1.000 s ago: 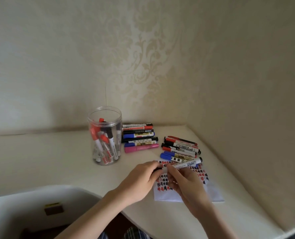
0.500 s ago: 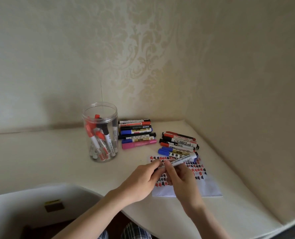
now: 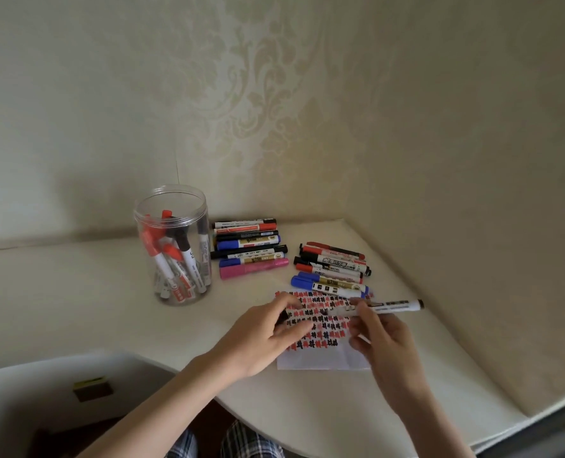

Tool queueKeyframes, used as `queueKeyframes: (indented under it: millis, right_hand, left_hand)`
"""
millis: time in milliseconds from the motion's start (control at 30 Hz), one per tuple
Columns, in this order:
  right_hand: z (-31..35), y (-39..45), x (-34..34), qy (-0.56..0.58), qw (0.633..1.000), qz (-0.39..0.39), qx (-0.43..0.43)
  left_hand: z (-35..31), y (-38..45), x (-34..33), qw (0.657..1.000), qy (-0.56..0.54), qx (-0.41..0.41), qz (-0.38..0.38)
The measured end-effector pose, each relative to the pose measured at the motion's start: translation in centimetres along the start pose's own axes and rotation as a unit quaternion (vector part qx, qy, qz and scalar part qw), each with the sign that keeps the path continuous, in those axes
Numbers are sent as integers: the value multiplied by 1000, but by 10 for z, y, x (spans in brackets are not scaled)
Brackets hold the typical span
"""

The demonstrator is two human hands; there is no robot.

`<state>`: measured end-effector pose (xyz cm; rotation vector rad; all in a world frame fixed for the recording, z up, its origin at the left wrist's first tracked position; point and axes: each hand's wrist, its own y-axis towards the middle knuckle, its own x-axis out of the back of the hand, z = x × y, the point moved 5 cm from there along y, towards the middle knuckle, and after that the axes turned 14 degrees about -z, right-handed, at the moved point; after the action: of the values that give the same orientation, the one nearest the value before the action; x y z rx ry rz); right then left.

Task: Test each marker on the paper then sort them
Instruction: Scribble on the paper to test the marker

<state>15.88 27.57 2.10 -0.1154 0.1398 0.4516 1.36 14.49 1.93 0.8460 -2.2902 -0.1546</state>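
A white sheet of paper [image 3: 311, 360] lies on the table, covered with red and black test marks. My right hand [image 3: 383, 342] grips a white-barrelled marker [image 3: 390, 305] above the sheet, its dark tail end pointing right and its tip end pointing left. My left hand [image 3: 268, 335] hovers over the sheet's left side and pinches a small dark cap [image 3: 282, 319]; most of the cap is hidden by the fingers. A gap separates the cap from the marker's tip.
A clear plastic jar [image 3: 172, 206] holds several red and black markers at the left. One row of markers [image 3: 248, 251] lies behind the paper, another row [image 3: 332, 267] to its right. Walls close the corner at the back and right. The table's curved front edge [image 3: 175, 368] runs near my arms.
My hands have pulled apart: the left hand drew the cap off to the left, and the right hand carried the marker to the right.
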Motion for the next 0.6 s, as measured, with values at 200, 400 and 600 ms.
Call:
queueKeyframes:
  millis: [200,400,600]
  right_hand:
    - [-5,23,27,-132,990,-41,33]
    - [-14,27,26,-211,970,-71,98]
    - [-12,17,25,-283,943,-63,160]
  left_hand:
    - [2,5,-24,989,118,-81,22]
    - [-6,12,-42,985,127,-119,19]
    - [-2,9,-42,977,145,-158,-15]
